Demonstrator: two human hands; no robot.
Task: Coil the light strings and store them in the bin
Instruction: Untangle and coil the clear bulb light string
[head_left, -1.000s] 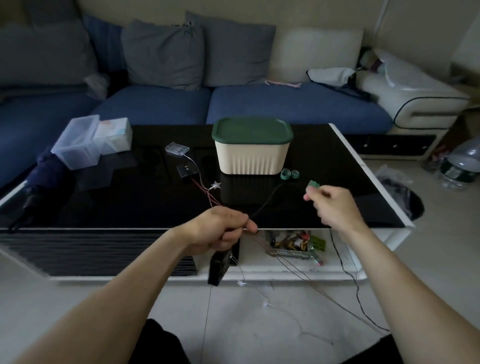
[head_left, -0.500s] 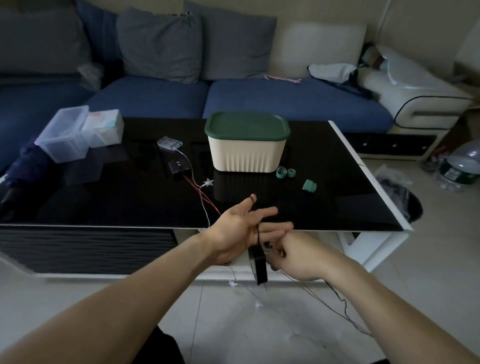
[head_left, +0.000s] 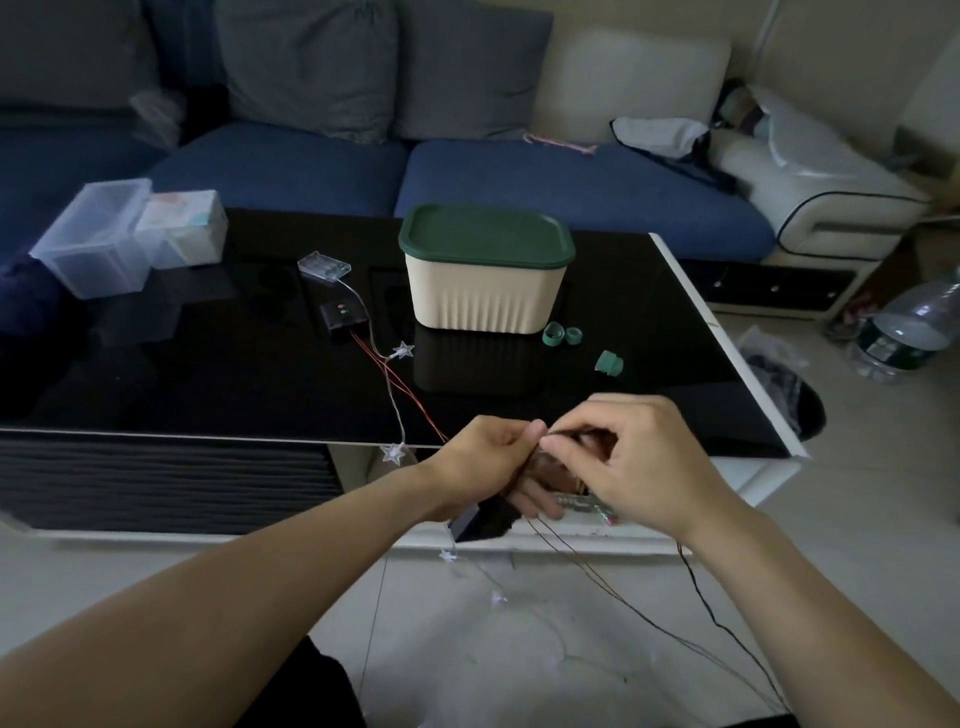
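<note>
While left hand (head_left: 485, 467) curls | right hand (head_left: 641, 462) pinches dark wire (head_left: 597, 571)

Bin (head_left: 485, 291) mid-table (head_left: 156, 384) — battery boxes (head_left: 332, 291) left, rings (head_left: 563, 335) right, sofa (head_left: 571, 192) behind.

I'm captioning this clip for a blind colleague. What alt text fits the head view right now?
Two bare hands meet at the near edge of a black glass table: the left hand and right hand pinch a thin dark wire that trails to the floor. Behind them stands a cream bin with its green lid on, and a star light string lies uncoiled.
</note>
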